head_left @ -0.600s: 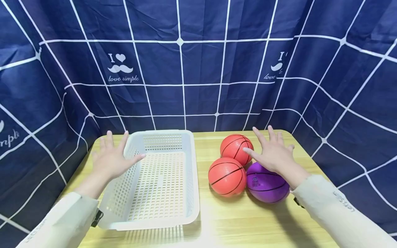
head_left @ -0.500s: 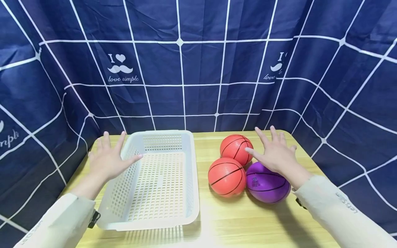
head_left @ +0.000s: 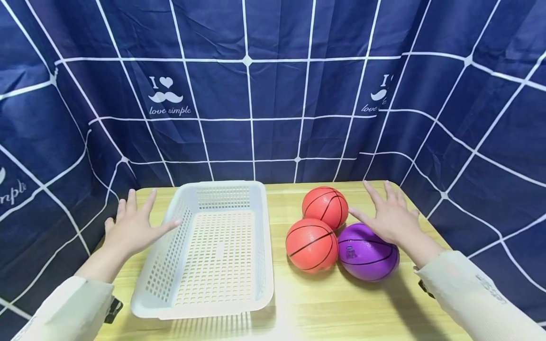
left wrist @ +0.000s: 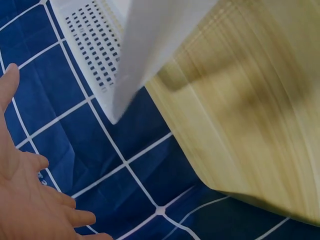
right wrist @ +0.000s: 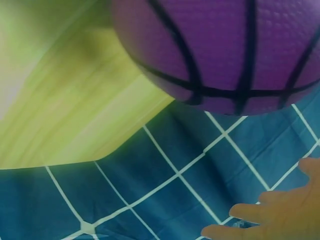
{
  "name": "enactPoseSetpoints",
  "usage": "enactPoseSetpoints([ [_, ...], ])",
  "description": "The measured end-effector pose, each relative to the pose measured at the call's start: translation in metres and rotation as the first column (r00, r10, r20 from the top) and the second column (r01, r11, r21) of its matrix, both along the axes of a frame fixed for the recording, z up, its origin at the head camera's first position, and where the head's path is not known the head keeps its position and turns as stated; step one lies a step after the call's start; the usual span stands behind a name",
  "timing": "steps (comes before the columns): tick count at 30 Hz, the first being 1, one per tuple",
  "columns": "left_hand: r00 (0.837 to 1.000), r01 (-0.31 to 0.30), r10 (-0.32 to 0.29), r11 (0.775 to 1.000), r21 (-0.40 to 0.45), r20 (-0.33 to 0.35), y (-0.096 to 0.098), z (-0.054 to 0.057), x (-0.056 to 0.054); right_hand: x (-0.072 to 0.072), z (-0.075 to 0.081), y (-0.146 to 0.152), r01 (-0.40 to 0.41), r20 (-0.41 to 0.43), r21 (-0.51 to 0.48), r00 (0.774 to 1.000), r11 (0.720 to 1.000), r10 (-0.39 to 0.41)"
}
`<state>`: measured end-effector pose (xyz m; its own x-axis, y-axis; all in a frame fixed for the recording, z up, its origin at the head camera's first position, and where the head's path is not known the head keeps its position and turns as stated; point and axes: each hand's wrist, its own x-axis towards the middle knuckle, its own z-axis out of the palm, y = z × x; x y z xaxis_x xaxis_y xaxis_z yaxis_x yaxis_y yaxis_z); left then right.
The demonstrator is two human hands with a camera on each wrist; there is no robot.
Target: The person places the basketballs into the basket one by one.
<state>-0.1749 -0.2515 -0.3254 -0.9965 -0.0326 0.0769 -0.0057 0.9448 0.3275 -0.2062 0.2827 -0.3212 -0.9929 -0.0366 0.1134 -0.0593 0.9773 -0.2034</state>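
My left hand (head_left: 132, 230) hovers by the left side of a white perforated plastic basket (head_left: 268, 246), fingers spread and holding nothing. In the left wrist view the same hand (left wrist: 35, 200) shows at the lower left, apart from the basket (left wrist: 92, 42). On the right, my right hand (head_left: 393, 219) is spread over the far right side of a purple toy basketball (head_left: 368, 255), holding nothing. Two red toy basketballs, a nearer one (head_left: 312, 245) and a farther one (head_left: 325, 207), sit against each other beside it. The purple ball (right wrist: 225, 50) fills the top of the right wrist view.
All of this stands on a light wood-grain table (head_left: 294, 303). A navy curtain (head_left: 277, 94) with white grid lines encloses the back and both sides. Pale sleeves (head_left: 473, 289) cover both forearms, with a black strap at each wrist.
Both hands have moved outward: the left away from the basket to the left, the right further right past the balls. The basket and balls stay in place.
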Motion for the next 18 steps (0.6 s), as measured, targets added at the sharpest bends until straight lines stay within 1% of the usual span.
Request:
enactPoseSetpoints([
  [8,1.000,0.015,-0.016,0.999,0.036,0.022,-0.014,-0.008,0.004,0.006,-0.009,0.011,-0.021,0.015,-0.014,1.000,1.000,0.022],
  [13,0.999,0.037,-0.039,0.997,0.064,0.031,-0.021,-0.013,0.005,0.011,-0.015,0.018,-0.055,0.017,-0.057,0.998,0.997,0.056],
  [16,0.998,0.053,-0.055,0.994,0.094,0.025,-0.026,-0.016,0.005,0.014,-0.019,0.023,-0.078,0.011,-0.095,0.997,0.992,0.079],
  [18,0.996,0.082,-0.084,0.987,0.140,0.014,-0.029,-0.018,0.005,0.015,-0.021,0.026,-0.088,0.018,-0.120,0.996,0.989,0.091],
])
